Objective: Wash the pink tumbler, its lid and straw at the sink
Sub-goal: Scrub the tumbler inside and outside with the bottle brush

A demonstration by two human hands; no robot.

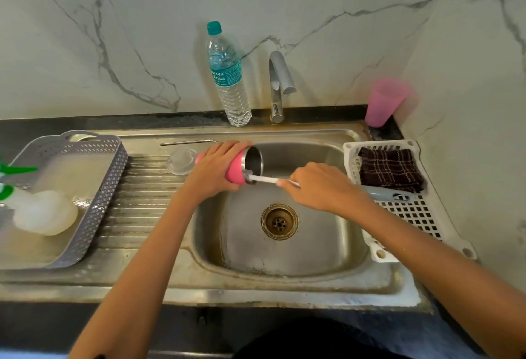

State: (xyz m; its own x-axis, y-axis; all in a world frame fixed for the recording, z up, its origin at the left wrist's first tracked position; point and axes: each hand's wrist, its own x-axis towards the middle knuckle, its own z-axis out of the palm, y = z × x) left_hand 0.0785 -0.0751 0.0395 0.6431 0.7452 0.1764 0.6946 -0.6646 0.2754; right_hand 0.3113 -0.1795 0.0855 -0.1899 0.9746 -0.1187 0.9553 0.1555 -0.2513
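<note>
Clear lid [181, 161], metal straw [187, 142]: lying on drainboard [142, 187]. Left hand [217, 170]: wrapped round pink tumbler [236, 172], held sideways over left edge of sink [327, 244], mouth rightward. Right hand [321, 187]: pinching white-handled brush [263, 179], head at the tumbler's mouth.

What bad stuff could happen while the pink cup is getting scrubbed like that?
The left hand alone holds the pink tumbler sideways over the sink; if wet, it might slip and bang down. The right hand grips the thin brush near its end, so it could twist or flick water. The clear lid lies close beside the left hand and could get nudged.
</note>
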